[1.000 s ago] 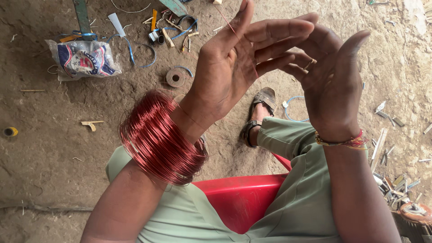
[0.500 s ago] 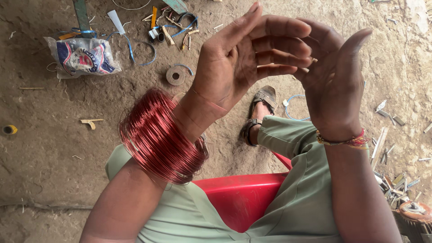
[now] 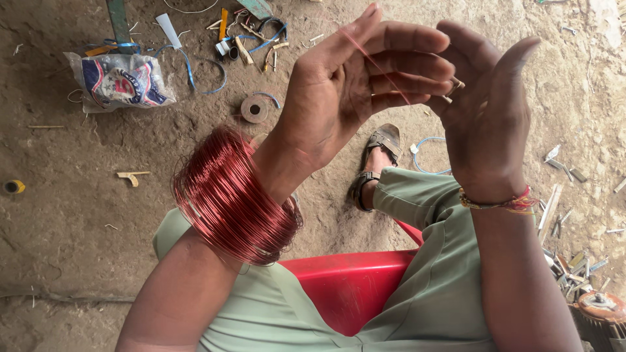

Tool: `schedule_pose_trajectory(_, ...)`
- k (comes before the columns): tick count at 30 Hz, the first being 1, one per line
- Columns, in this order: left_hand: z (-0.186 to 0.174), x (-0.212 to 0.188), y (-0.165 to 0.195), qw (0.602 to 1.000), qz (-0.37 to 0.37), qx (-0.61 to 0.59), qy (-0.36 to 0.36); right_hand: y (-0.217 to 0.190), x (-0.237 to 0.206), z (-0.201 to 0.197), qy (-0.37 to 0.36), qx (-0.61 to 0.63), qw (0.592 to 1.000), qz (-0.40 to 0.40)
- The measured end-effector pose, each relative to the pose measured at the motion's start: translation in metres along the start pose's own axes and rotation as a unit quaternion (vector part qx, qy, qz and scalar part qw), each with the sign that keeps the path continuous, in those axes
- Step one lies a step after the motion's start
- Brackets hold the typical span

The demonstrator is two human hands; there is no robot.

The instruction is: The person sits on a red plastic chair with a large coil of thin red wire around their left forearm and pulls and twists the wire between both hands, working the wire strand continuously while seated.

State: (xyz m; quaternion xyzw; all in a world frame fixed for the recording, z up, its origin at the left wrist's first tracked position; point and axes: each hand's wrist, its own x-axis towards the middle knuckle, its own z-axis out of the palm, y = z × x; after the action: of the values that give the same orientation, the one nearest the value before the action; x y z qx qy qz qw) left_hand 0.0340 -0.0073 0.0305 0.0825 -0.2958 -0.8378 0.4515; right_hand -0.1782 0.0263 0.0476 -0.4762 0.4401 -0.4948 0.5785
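A thick coil of red copper wire (image 3: 231, 195) hangs around my left forearm like a bangle. My left hand (image 3: 352, 85) is raised in front of me, fingers curled, with a thin strand of the red wire (image 3: 381, 68) running across its fingers. My right hand (image 3: 486, 111) faces it, fingers bent toward the left hand and pinching the strand's end near a ring. A woven thread band (image 3: 502, 202) circles my right wrist. I sit on a red plastic seat (image 3: 349, 287) in green trousers.
On the dirt floor lie a printed plastic bag (image 3: 120, 78), a small tape roll (image 3: 254, 109), blue straps and hand tools (image 3: 251, 36), a yellow spool (image 3: 12, 187), and metal scraps (image 3: 574, 261) at right. My sandalled foot (image 3: 378, 156) rests below the hands.
My left hand's fingers have curled in further over the strand and both hands have edged closer together. The coil stays on my forearm.
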Motion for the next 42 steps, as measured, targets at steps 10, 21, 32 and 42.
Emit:
schedule_pose_trajectory(10, -0.006, 0.000, -0.005, 1.000, 0.015, -0.010, -0.009, -0.001, 0.000, 0.003, -0.008, -0.032, 0.999, -0.010)
schedule_pose_trajectory(21, -0.002, -0.001, -0.002, 0.999, 0.026, 0.033, 0.005, 0.005, 0.000, -0.004, -0.019, -0.042, 0.998, -0.034)
schedule_pose_trajectory(32, -0.002, 0.000, -0.003, 0.998, 0.024, 0.047, 0.014, -0.001, 0.000, 0.005, -0.022, -0.051, 0.998, -0.027)
schedule_pose_trajectory(42, 0.000, 0.000, -0.002, 1.000, 0.006, 0.009, -0.003, -0.005, 0.000, 0.009, -0.037, -0.049, 0.998, -0.015)
